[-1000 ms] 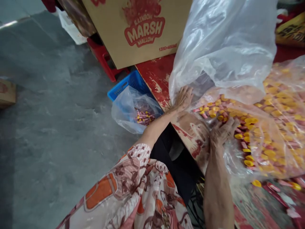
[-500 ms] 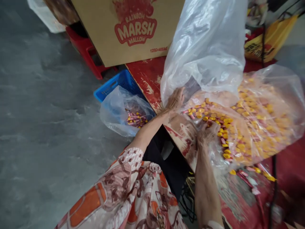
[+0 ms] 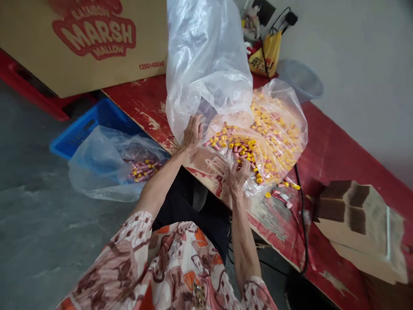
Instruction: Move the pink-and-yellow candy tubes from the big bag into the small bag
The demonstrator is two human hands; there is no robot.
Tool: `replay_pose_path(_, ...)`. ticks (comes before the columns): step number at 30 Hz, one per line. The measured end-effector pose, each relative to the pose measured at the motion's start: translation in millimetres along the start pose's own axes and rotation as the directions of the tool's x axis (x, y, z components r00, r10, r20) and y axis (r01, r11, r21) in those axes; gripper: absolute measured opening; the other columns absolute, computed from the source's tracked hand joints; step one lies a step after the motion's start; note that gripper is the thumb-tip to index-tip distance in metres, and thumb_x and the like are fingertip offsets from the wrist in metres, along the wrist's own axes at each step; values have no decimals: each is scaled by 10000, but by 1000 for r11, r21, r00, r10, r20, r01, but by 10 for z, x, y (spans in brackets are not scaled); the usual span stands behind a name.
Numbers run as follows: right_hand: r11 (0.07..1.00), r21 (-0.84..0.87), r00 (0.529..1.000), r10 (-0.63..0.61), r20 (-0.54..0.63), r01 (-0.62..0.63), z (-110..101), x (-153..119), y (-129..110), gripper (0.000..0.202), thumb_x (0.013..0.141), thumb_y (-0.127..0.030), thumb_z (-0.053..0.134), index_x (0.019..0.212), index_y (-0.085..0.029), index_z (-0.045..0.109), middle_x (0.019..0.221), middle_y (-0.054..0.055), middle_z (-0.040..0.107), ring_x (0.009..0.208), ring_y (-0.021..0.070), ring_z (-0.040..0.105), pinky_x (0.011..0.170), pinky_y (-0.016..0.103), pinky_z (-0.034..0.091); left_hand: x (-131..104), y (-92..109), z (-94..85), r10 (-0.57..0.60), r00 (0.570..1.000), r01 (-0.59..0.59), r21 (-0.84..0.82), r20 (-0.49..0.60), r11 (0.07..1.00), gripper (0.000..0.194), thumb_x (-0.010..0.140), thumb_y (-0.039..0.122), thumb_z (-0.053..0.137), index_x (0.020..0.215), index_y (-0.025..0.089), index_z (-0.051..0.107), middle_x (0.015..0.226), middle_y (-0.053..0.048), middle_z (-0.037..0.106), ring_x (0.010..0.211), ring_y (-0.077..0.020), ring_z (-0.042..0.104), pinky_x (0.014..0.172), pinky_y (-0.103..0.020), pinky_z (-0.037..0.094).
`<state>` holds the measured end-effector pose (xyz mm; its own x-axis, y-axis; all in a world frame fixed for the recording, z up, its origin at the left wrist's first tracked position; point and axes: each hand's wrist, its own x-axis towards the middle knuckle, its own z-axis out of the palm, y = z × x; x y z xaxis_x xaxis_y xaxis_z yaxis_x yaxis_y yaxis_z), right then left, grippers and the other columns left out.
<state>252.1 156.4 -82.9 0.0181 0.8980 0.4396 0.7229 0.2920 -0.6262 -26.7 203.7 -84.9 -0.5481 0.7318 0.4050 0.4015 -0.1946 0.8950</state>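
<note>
- Main item: a clear bag [image 3: 279,88] of small pink pieces with yellow caps [image 3: 243,148], lying on the red table [image 3: 332,146], some pieces spread at its near edge.
- Left hand [image 3: 193,130]: fingers bent at the lower edge of a tall whitish bag [image 3: 209,47], just left of the pieces. Couldn't make out whether it pinched the film.
- Right hand [image 3: 240,172]: fingers curled at the near edge of the spread pieces. Fingertips too unclear to say if it held one.
- Handling, my read: film limp and slick, so gather a fold rather than pinch one layer. Full bag probably heavy and shifting; support from below. Single pieces looked light, fairly firm, easy to roll; take by the pink body, as caps might slip off.
- Text: carton [image 3: 93,71] read "RAINBOW MARSH MALLOW" in red, plus "120G×48BAG".
- Yellow bag [image 3: 271,49] at the back had dark lettering, not legible.
</note>
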Motion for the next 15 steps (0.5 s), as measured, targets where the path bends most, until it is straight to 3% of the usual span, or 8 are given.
replay_pose_path(2,995,73,992,63,108,-71,-54,-13,-24,331,1062,-545,524,1087,-255,681,1065,120,741,1025,307,684,1026,504,597,-103,110,-26,-16,998,18,-29,67,999,309,1138,517,650,1225,237,749,1258,-141,766,1282,-296,725,1181,-437,599)
replay_pose_path(5,905,314,937,196,288,-286,-175,-1,-94,409,1011,-653,642,1080,-255,704,978,49,726,924,259,684,926,431,619,-369,294,-54,-42,958,86,-147,284,985,262,1092,466,685,1110,220,772,1140,-100,788,1097,-249,751,1031,-374,624)
replay_pose_path(7,784,480,889,193,416,-395,-277,-4,-182,440,968,-673,738,1103,-254,736,914,7,705,831,215,677,843,364,608,-581,410,-78,-75,880,202,-227,469,953,318,1063,523,717,1066,210,777,1022,-58,773,923,-201,718,862,-313,604)
replay_pose_path(9,688,572,853,132,505,-446,-375,-28,-300,434,950,-654,815,1098,-250,758,879,-10,703,780,186,675,801,328,592,-777,512,-108,-122,766,360,-264,631,895,433,1027,640,763,1037,207,769,840,-4,685,710,-145,602,654,-257,499)
replay_pose_path(12,612,619,822,92,563,-492,-469,-68,-454,482,933,-669,895,1141,-266,730,811,-37,699,702,171,660,693,298,558,-991,626,-142,-168,618,570,-290,768,769,595,933,790,847,1003,209,735,666,70,473,529,-87,364,503,-229,292)
replay_pose_path(13,588,627,814,98,573,-512,-485,-72,-481,524,910,-683,925,1157,-275,708,772,-52,685,668,169,647,643,286,532,-1036,655,-146,-180,597,616,-303,781,728,624,902,809,875,996,211,722,660,80,441,518,-76,326,495,-226,272)
replay_pose_path(15,529,649,807,126,577,-547,-498,-66,-490,597,853,-708,976,1144,-287,668,721,-75,661,617,158,618,581,264,486,-1092,703,-141,-231,608,670,-335,760,662,643,870,810,912,989,216,696,686,75,451,529,-68,323,497,-219,293)
